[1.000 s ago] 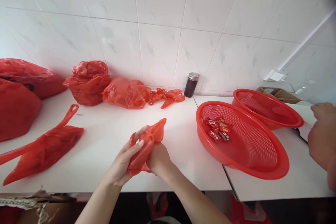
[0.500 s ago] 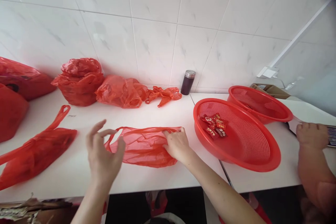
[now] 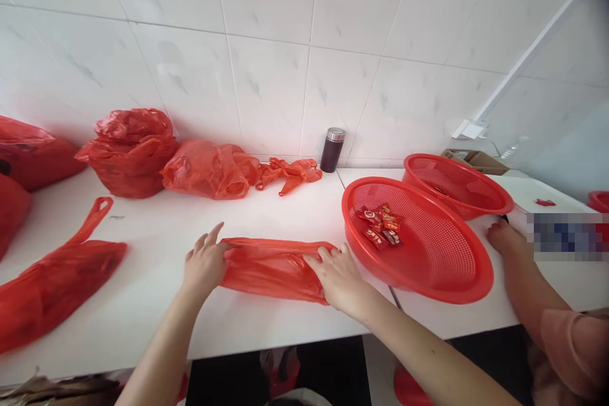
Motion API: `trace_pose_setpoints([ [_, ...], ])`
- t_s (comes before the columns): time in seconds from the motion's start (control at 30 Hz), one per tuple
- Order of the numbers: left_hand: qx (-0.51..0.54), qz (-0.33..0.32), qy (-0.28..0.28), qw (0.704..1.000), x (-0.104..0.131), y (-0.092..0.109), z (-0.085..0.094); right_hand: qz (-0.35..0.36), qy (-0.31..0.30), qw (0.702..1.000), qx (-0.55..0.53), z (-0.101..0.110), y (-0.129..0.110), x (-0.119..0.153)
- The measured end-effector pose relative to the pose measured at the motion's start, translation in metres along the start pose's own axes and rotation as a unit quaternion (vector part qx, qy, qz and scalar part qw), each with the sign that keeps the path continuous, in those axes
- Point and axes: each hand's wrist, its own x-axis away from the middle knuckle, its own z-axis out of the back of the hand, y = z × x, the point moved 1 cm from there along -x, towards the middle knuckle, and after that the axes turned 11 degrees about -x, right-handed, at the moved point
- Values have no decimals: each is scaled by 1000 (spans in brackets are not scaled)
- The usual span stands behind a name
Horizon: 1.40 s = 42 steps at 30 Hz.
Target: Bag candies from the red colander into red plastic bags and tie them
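A red plastic bag [image 3: 271, 269] lies stretched between my two hands on the white table. My left hand [image 3: 204, 261] is closed on the bag's left end, thumb partly hidden. At the right end, my right hand [image 3: 339, 278] grips the bag's edge, its fingers bent over the plastic. Just beyond my right hand stands a red perforated basket [image 3: 442, 276] holding several small wrapped snacks [image 3: 383, 227]. Left of my left hand lies another filled red plastic bag [image 3: 61, 279] with its handle loop sticking up.
Bunched red bags [image 3: 133, 158] stand along the tiled wall, with a dark thermos [image 3: 332, 151] beside them. A second red basket [image 3: 476, 193] sits behind the first. Another person's hand [image 3: 509, 238] reaches in from the right, near a cardboard box [image 3: 485, 162].
My left hand has gone from open above the bag to holding its left end. The bag is now pulled flatter and tauter. The other person's hand has moved toward the rear basket.
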Motion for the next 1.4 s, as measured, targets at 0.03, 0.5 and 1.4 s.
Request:
trace_pose_setpoints([
  [0.03, 28, -27, -22, 999, 4, 0, 4, 2, 5, 1000, -3, 3, 0, 4],
  [0.5, 223, -150, 11, 963, 46, 16, 3, -133, 135, 974, -128, 92, 101, 4],
  [1.4, 372, -70, -156, 912, 45, 60, 9, 20, 84, 923, -376, 92, 56, -7],
])
